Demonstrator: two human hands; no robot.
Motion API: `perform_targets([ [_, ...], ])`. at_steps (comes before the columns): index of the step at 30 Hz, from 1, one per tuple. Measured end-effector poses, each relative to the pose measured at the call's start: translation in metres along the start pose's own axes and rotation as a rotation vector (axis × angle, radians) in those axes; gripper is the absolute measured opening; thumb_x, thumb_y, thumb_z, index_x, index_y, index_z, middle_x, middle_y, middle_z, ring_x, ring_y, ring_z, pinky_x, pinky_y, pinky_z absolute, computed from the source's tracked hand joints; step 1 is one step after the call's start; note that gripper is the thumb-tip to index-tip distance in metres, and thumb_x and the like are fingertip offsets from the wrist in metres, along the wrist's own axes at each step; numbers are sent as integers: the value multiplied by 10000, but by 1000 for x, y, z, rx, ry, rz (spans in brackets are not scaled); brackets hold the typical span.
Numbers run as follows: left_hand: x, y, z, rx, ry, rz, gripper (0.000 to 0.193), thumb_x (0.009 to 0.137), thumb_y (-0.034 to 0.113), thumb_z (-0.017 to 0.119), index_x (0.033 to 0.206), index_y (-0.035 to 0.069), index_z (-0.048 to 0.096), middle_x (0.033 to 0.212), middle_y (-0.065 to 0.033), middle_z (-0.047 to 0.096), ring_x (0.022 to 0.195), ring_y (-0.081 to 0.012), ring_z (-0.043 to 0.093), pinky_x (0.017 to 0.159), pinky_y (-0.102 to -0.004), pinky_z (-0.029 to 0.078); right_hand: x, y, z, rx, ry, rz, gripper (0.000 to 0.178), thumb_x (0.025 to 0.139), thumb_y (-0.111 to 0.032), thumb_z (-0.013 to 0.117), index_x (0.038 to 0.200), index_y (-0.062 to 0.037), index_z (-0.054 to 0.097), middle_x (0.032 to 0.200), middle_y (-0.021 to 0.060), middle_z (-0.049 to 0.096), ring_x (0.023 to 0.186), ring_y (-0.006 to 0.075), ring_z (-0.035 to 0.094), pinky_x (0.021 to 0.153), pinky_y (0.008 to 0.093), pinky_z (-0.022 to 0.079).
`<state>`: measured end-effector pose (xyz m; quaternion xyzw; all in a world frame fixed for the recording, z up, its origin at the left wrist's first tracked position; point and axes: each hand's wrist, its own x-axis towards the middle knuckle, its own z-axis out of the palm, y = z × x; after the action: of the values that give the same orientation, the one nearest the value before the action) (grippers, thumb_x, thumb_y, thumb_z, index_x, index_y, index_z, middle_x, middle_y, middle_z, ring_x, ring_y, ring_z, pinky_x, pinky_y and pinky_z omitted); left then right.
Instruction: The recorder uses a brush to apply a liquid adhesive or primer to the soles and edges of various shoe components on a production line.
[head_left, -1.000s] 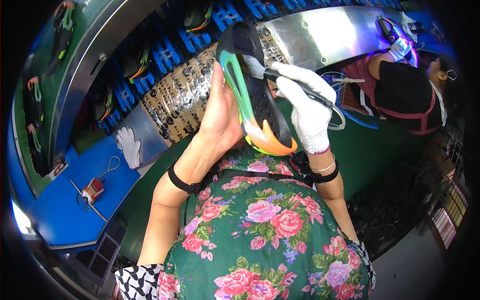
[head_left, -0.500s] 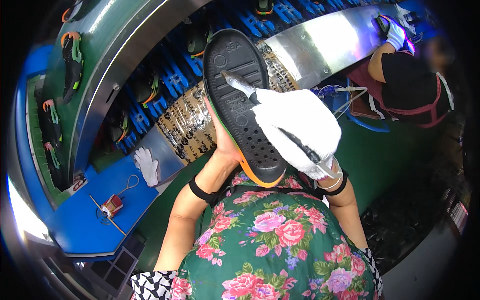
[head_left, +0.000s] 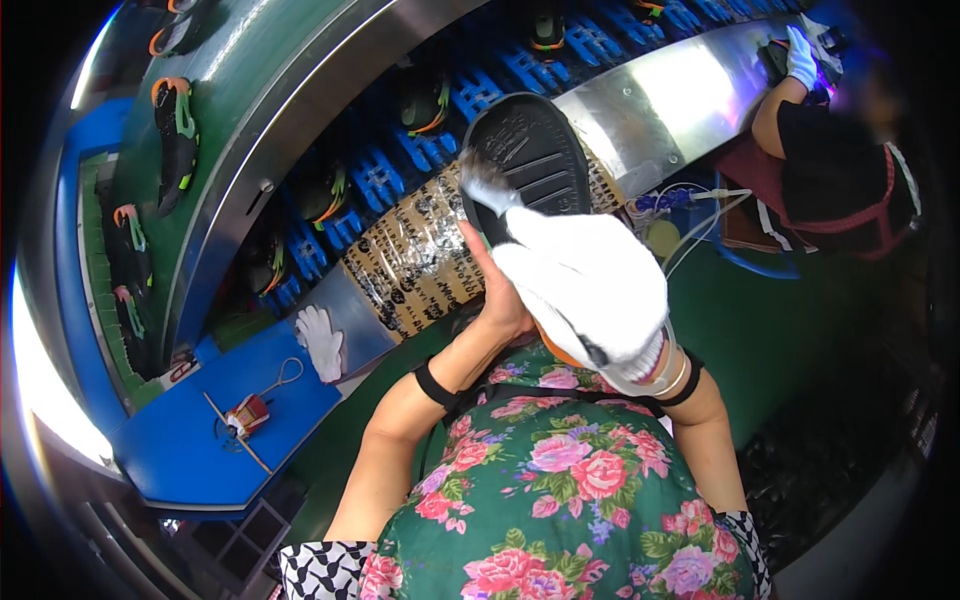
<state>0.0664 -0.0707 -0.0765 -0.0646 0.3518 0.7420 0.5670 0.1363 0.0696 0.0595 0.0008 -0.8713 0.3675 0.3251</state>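
Observation:
A black shoe sole [head_left: 540,160] with an orange-and-green outer edge is held up in front of me, its ridged inner face toward me. My bare left hand [head_left: 500,290] grips its left side from beneath, the thumb along the rim. In a white knit glove, my right hand [head_left: 590,280] is closed around a brush [head_left: 490,190]. The brush head, smeared by motion, is at the sole's left rim near the middle; whether it touches cannot be made out. My right hand hides the sole's perforated lower half.
Behind the sole runs a metal ledge [head_left: 625,115] partly wrapped in printed brown tape [head_left: 415,260]. Blue racks [head_left: 380,180] carry shoes beyond it. At left are a blue table [head_left: 190,440], a loose white glove [head_left: 320,340] and a small red pot [head_left: 247,413]. A co-worker [head_left: 830,170] works at right.
My right hand with the brush has moved down the sole toward its left rim and now covers the heel end. The sole is tilted differently, and the whole view has shifted slightly.

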Motion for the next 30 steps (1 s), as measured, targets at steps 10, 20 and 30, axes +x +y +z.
perform_targets([
  [10,-4,9,14,-171,-85,61,1106,829,939,186,1495,90,428,1425,-144,548,1265,-286,567,1092,-454,452,-12,-2,0,160,-12,58,331,848,-64,676,1173,-53,742,1201,147,715,1032,309,693,845,395,555],
  [20,-1,13,0,-184,-171,42,1122,817,948,215,1444,53,468,1339,-166,591,1181,-291,609,1026,-441,496,-21,3,16,88,61,-42,290,820,-55,731,1107,-52,769,1130,137,739,960,281,702,790,372,565],
  [30,12,24,-16,-164,-359,56,1141,806,957,243,1393,16,508,1252,-189,635,1098,-295,652,960,-429,541,-30,8,20,229,78,-12,289,801,-32,763,1088,-59,776,1119,128,755,950,288,719,837,383,563],
])
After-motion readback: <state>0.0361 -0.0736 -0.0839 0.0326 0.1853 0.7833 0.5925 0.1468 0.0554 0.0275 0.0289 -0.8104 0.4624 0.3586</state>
